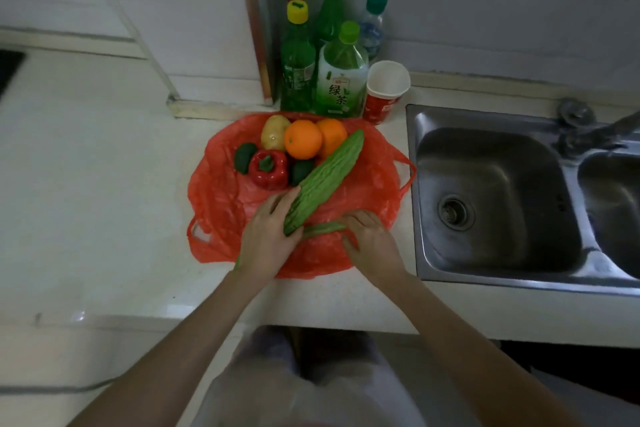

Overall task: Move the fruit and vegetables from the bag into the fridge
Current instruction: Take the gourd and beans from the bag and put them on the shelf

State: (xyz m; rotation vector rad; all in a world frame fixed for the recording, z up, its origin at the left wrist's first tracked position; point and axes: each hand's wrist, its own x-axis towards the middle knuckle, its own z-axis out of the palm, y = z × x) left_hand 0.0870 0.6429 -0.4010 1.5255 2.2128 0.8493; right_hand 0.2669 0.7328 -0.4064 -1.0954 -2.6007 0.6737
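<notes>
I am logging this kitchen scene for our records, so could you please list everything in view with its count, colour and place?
plastic bag: one, red, spread flat on the counter left of the sink
bitter gourd: one, green, lying diagonally on the bag
long bean: one, green, on the bag's near part
oranges: two, orange, at the bag's far edge
potato: one, yellowish, left of the oranges
bell pepper: one, red, mid-bag
dark green vegetables: two, flanking the pepper
bottles: five, mostly green, against the wall
paper cup: one, red and white, beside the bottles
sink: steel, double basin, right
left hand: grips the gourd's near end
right hand: holds the bean
</notes>
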